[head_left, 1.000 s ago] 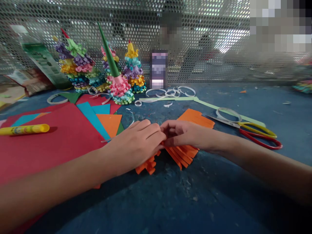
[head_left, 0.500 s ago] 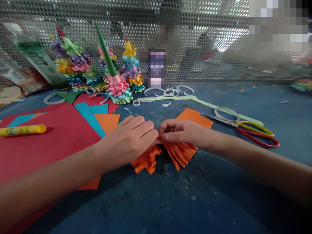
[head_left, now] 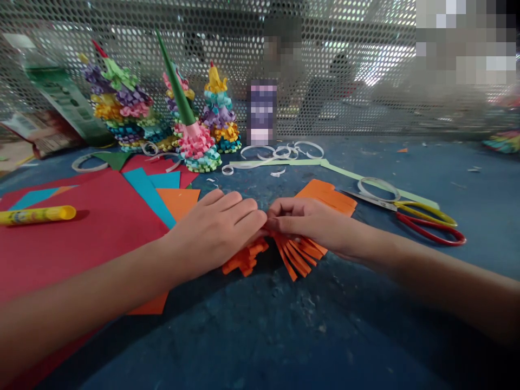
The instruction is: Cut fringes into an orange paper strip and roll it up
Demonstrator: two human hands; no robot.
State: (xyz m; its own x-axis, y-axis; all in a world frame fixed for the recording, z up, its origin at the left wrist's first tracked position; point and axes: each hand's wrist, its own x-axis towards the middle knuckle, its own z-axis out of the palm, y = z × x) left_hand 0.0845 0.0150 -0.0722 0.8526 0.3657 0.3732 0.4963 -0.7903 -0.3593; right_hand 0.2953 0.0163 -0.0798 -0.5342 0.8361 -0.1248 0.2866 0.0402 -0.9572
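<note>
Head view: orange fringed paper (head_left: pixel 298 252) lies directly under both hands, at their fingertips, where they meet near the centre of the frame. Long axis runs roughly left-right across the view. Paper is bunched at the meeting point: a shorter clump of fringe (head_left: pixel 246 257) sticks out below the left hand (head_left: pixel 215 230), and a wider fan (head_left: pixel 300 254) spreads below the right hand (head_left: pixel 304 222). Uncut orange band (head_left: pixel 325 196) shows beyond the right hand's knuckles. Right hand sits over more of the paper; left covers the shorter part.

Both forearms come in low from the lower corners, angled toward each other. Both hands are partly closed, fingers curled and tips almost touching over the paper. Pinch or plain press: cannot tell, the contact is hidden.

Nearby: red-handled scissors (head_left: pixel 422 219) right of the right hand, yellow glue stick (head_left: pixel 36 215) on red card (head_left: pixel 81 260) left of the left hand, well apart.
</note>
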